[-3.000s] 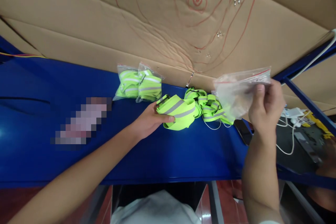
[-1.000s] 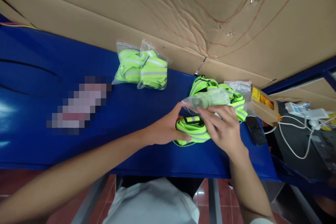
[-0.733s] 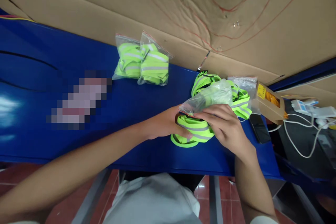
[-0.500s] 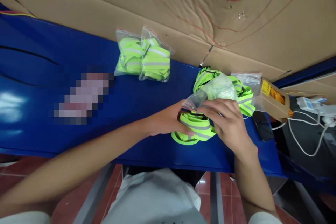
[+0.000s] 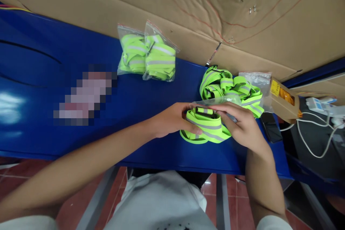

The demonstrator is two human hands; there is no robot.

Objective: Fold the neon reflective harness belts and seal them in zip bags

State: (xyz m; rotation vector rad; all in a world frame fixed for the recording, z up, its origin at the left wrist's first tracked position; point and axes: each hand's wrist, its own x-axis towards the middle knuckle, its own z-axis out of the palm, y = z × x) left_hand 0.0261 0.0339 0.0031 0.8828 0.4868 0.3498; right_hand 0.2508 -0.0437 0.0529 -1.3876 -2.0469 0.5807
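Note:
On the blue table (image 5: 48, 57), my left hand (image 5: 172, 119) grips a folded neon-green reflective strap (image 5: 206, 129) from its left side. From the right, my right hand (image 5: 244, 125) pinches a clear plastic zip bag (image 5: 215, 101) held over the strap's top, its fingers also against the strap. Both hands are closed. Just behind them lies a loose pile of the same green straps (image 5: 229, 86). Two filled bags of straps (image 5: 148, 57) stand farther back on the left.
A cardboard sheet (image 5: 172, 3) forms the back wall. A stack of empty clear bags (image 5: 256, 79) and a small cardboard box (image 5: 283, 99) sit at the right, with a dark phone (image 5: 271, 131) and white cables (image 5: 315, 140) beyond. A blurred patch (image 5: 83, 97) lies left.
Three seconds ago my right hand held the bag up at the right. It has since come down to the strap, and the bag now lies lower and flatter over the strap's top.

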